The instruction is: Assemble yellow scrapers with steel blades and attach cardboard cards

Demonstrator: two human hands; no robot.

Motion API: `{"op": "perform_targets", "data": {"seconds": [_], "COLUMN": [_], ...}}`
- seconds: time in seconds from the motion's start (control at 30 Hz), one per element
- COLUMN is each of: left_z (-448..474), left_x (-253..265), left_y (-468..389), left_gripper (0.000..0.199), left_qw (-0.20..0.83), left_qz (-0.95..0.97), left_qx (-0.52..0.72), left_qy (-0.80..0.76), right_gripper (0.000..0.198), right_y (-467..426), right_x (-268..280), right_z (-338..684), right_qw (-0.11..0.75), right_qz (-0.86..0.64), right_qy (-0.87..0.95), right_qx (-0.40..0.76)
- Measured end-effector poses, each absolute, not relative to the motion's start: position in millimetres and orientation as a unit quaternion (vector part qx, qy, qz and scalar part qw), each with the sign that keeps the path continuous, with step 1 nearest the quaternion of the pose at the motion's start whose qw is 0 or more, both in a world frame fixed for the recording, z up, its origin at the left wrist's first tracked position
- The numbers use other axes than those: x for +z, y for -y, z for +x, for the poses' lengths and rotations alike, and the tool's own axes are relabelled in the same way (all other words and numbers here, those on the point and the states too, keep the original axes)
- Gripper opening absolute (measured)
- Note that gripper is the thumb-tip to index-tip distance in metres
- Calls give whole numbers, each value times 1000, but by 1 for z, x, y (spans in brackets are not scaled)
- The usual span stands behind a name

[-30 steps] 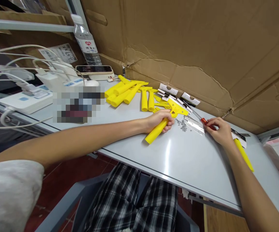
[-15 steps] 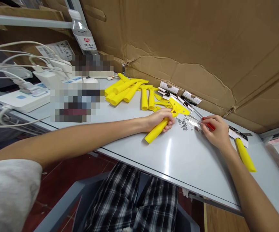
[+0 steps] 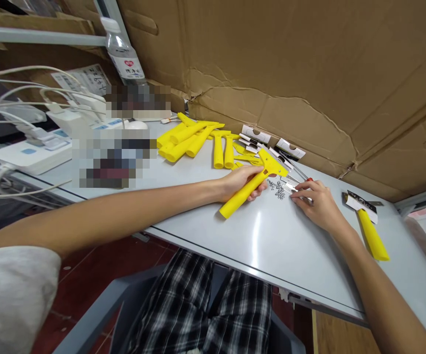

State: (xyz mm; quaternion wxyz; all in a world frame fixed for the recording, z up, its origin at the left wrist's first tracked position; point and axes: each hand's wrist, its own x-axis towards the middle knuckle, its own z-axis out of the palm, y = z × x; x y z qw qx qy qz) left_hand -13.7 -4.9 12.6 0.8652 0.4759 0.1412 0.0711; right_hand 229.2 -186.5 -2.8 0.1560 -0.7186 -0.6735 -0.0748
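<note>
My left hand (image 3: 240, 183) is wrapped round the grip of a yellow plastic scraper handle (image 3: 242, 194), its flat triangular head pointing away to the right. Beside that head lies a small heap of screws (image 3: 279, 190). My right hand (image 3: 318, 204) is low over the table, thumb and fingertips drawn together at the metal blades (image 3: 288, 183) right of the screws. Whatever lies between those fingertips is too small to make out. Just behind the fingers a screwdriver (image 3: 309, 179) shows the end of its red handle, the rest hidden by my hand.
More yellow scraper handles (image 3: 188, 140) are piled at the back. Black-and-white blade sleeves (image 3: 255, 133) lean near the cardboard wall (image 3: 271, 59). At right lies a yellow scraper (image 3: 373, 236) with a sleeved head. A power strip (image 3: 32, 152) with cables and a bottle (image 3: 124, 54) stand left.
My right hand has shifted left and come off the red screwdriver handle, its fingertips now lower at the blades by the screws. My left hand keeps the scraper handle in nearly the same place.
</note>
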Motion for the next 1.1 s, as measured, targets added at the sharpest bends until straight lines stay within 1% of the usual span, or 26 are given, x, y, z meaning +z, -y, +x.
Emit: {"op": "perform_targets", "data": {"seconds": [0.07,0.17,0.23,0.3,0.37,0.47,0.6,0.7,0.83,0.93,1.1], "left_z": [-13,-14,-14,-15,-17,-20,-23,-24,-24,-25,-26], "left_x": [14,15,14,14,15,15,14,12,11,11,14], "left_y": [8,11,13,16,20,26,30,31,35,38,41], "left_gripper": [22,14,16,22,26,23,25,22,23,23,25], "left_qw": [855,841,832,811,773,699,640,634,629,618,602], "left_qz": [485,501,513,538,582,663,733,740,745,756,767], "left_qx": [107,146,154,168,182,181,146,139,143,147,148], "left_qy": [-147,-141,-143,-155,-176,-197,-181,-174,-167,-158,-165], "right_gripper": [20,22,24,24,23,23,20,23,31,32,30], "right_y": [187,186,186,186,186,187,187,184,177,174,174], "right_x": [-3,-3,-1,2,6,12,12,8,2,-1,-4], "right_z": [228,225,224,222,218,210,200,191,176,168,167], "right_qw": [171,216,253,286,312,344,395,444,508,519,521], "right_qz": [-718,-706,-698,-693,-690,-684,-675,-673,-652,-644,-652], "right_qy": [671,671,666,657,646,635,622,590,546,540,532], "right_qx": [-72,-69,-73,-85,-98,-99,-40,43,137,156,143]}}
